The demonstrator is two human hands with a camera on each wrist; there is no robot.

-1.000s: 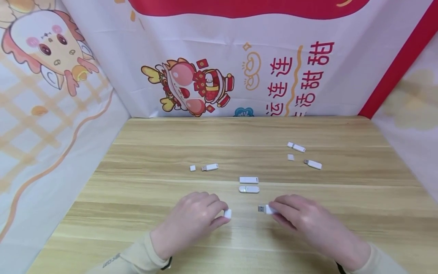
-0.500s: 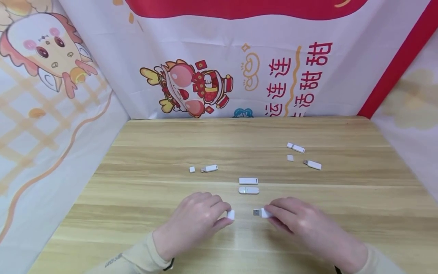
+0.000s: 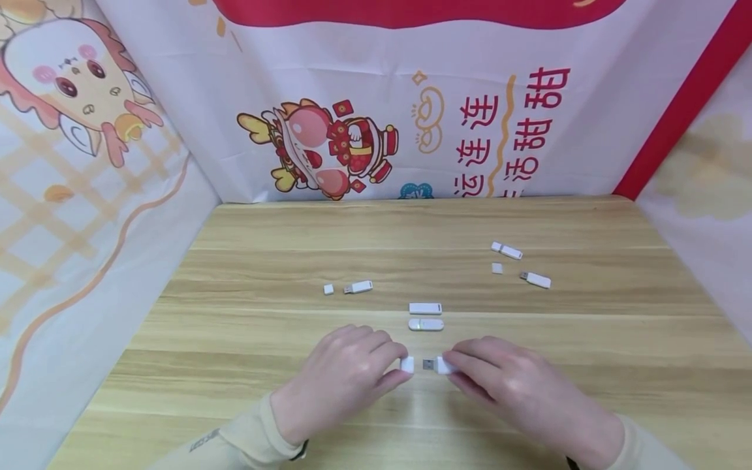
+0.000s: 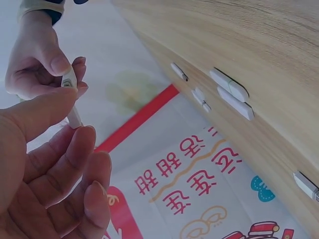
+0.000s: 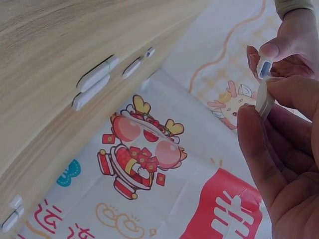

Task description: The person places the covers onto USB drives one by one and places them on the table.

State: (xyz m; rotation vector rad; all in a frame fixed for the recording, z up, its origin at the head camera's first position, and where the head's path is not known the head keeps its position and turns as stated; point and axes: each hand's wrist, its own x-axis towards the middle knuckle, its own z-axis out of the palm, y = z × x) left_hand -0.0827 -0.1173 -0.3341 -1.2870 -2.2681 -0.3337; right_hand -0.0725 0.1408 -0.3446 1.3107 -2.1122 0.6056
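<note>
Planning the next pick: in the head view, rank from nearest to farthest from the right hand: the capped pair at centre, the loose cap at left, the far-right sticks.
1. Capped pair, just beyond the right hand, centre.
2. Far-right sticks, back right.
3. Loose cap, far left.

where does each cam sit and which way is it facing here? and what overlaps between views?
Head: above the wooden table, looking forward and down; left hand pinches a white cap, right hand a USB stick; both sleeves show.
Left wrist: behind the left fingers, facing the right hand.
Right wrist: behind the right fingers, facing the left hand.
Shared: both hands; capped pair.
</note>
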